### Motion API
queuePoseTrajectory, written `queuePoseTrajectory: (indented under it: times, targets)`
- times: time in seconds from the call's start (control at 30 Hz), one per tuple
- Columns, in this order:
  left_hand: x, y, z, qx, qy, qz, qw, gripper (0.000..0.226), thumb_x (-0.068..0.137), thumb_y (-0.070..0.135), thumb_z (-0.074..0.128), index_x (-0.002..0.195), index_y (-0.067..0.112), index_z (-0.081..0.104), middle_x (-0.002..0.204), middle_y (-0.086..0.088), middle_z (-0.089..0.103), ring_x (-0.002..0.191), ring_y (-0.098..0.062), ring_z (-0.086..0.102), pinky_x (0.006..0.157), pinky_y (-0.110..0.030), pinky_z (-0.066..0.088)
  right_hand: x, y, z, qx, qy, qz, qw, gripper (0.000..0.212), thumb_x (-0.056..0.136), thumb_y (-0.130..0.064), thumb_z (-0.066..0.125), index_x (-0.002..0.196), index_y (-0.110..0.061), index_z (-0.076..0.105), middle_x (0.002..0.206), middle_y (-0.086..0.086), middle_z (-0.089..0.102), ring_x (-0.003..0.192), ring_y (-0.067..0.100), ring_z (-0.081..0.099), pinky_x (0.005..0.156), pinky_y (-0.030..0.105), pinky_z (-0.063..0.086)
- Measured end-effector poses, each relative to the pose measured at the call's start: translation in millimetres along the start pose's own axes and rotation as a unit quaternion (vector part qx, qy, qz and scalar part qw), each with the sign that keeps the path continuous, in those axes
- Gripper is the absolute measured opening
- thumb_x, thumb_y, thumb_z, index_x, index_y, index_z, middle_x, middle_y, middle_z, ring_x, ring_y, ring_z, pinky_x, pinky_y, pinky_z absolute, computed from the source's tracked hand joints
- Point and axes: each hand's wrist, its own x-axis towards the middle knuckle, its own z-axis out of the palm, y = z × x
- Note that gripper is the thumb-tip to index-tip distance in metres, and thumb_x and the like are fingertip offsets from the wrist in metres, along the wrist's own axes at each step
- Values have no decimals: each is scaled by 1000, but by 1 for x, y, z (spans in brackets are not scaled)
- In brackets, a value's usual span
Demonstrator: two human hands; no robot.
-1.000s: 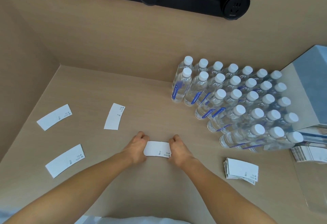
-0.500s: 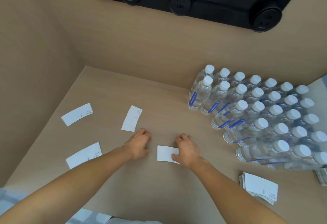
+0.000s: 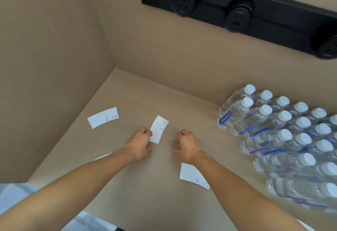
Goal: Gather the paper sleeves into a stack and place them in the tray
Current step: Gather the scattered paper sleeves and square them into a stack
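Observation:
Several white paper sleeves lie flat on the beige tabletop. My left hand [image 3: 139, 144] has its curled fingertips on the left edge of one sleeve [image 3: 159, 129], which still lies flat; the thumb is apart below it. My right hand [image 3: 187, 145] hovers just right of that sleeve, fingers loosely curled, holding nothing. Another sleeve [image 3: 191, 174] lies near me, partly under my right forearm. A third sleeve [image 3: 103, 117] lies at the far left. A sliver of one more sleeve [image 3: 102, 157] shows behind my left forearm. No tray is in view.
Several rows of clear water bottles [image 3: 284, 136] with white caps stand packed at the right. Beige walls close the left and back. A black socket strip [image 3: 237, 12] is mounted on the back wall. The table's front edge [image 3: 94, 212] runs near my left elbow.
Both hands left the sleeve they were pressing, which now lies near my right forearm. They moved forward and left to the tilted sleeve. The camera turned left, so the sleeve stack is out of view.

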Motion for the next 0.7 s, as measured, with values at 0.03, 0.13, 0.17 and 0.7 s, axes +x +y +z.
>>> queuePoseTrajectory:
  times: [0.03,0.13,0.17,0.7]
  targets:
    - [2,-2,-1,-5,4,-7,1000,46,89,26,57,132,16,45,133,1,41,122,-20,45,91,-32,47,7,-3,-3,-5,-3,-5,1000,46,85,-31,63,127,-14,53,126,3,49,119,25,45,88,37,50]
    - [7,-3,-4,-22,9,-31,999,45,90,28,56,133,16,45,132,-1,42,124,-22,44,94,-35,48,26,-11,-11,-20,-12,-21,1000,46,86,-31,62,128,-14,53,125,3,48,119,25,44,86,35,48]
    - [9,-3,-4,-30,12,-41,999,44,91,30,56,131,16,46,131,-2,43,123,-23,45,94,-36,47,33,-14,-13,-25,-13,-29,999,46,87,-30,61,129,-14,52,126,4,48,119,25,44,85,35,48]
    - [32,7,12,-39,27,-132,990,84,67,64,72,129,14,46,128,-3,44,119,-26,39,95,-36,45,106,-23,-13,-63,-50,-148,986,77,84,-13,63,149,-33,27,152,-6,22,126,28,32,78,31,46]
